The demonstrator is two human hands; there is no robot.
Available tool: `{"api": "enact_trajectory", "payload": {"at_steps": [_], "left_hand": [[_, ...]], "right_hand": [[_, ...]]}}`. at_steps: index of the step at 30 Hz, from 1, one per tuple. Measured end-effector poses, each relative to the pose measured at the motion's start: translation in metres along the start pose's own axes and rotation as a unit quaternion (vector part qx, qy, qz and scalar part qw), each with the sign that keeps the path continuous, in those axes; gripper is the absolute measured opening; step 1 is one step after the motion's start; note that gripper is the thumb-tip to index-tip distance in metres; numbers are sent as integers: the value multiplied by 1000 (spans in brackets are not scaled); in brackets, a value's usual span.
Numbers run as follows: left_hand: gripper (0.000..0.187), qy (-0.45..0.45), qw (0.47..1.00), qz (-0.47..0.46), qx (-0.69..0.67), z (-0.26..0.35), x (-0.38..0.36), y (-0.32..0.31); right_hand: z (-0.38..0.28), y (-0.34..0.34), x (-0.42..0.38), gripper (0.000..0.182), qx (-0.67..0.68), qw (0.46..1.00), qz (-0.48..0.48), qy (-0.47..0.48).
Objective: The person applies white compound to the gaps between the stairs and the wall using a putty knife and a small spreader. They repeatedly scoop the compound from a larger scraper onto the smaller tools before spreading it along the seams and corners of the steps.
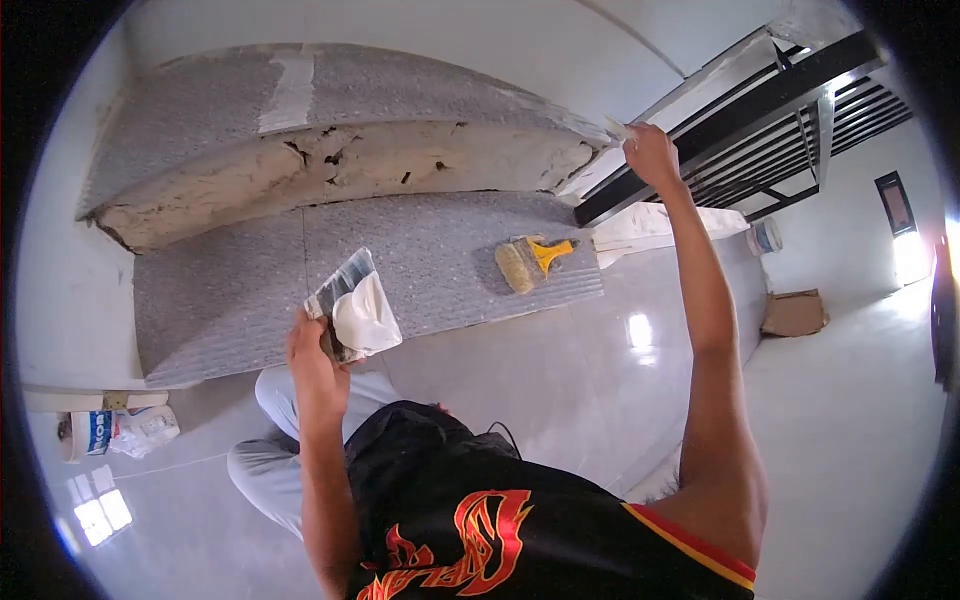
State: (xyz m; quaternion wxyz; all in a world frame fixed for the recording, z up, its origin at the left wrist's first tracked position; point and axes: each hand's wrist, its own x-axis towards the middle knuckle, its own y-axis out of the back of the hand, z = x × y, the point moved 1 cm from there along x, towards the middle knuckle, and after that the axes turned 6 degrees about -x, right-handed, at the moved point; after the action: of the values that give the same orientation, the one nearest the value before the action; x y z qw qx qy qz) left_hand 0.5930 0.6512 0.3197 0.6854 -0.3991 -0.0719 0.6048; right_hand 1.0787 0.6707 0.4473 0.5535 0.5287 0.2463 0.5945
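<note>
My left hand (318, 362) is closed round a wide flat blade that carries a mound of white paste (366, 316). It is over the front edge of the lower grey speckled step (230, 290). My right hand (652, 158), arm stretched out, grips a small pale tool (617, 129) at the right end of the upper step (400, 90), beside the black railing. The tool's far end is hard to make out there. A brush with a yellow handle (552, 254) lies on the lower step between my hands.
The black metal railing (740, 120) runs along the upper right. A white bucket (766, 237) and a brown cardboard piece (795, 313) are on the right. At the lower left are a labelled bucket (97, 434) and a plastic bag (145, 430) on the shiny floor (520, 370).
</note>
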Motion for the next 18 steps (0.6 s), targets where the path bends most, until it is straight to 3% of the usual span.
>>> {"api": "enact_trajectory", "payload": {"at_steps": [6,8,10,12,13,16,18], "left_hand": [[27,13,1000,-10,2,-2,-5,-1],[28,17,1000,-7,4,-1,-7,-1],[30,9,999,42,-2,-3,-6,-4],[30,-2,999,22,-26,-8,0,-3],[31,-11,999,2,-45,-12,3,-2],[30,6,999,36,-27,-40,8,2],[30,58,991,-51,-105,-42,3,-21]], "right_hand": [[-27,-18,-4,17,-90,996,-7,25],[-32,-29,-5,17,-164,984,-66,23],[-34,-23,10,16,-181,981,-28,58],[-22,4,30,16,-100,988,-100,59],[-16,23,37,19,-132,972,-147,127],[-34,58,-2,24,-88,965,-182,168],[-80,75,-50,28,21,985,-134,111]]}}
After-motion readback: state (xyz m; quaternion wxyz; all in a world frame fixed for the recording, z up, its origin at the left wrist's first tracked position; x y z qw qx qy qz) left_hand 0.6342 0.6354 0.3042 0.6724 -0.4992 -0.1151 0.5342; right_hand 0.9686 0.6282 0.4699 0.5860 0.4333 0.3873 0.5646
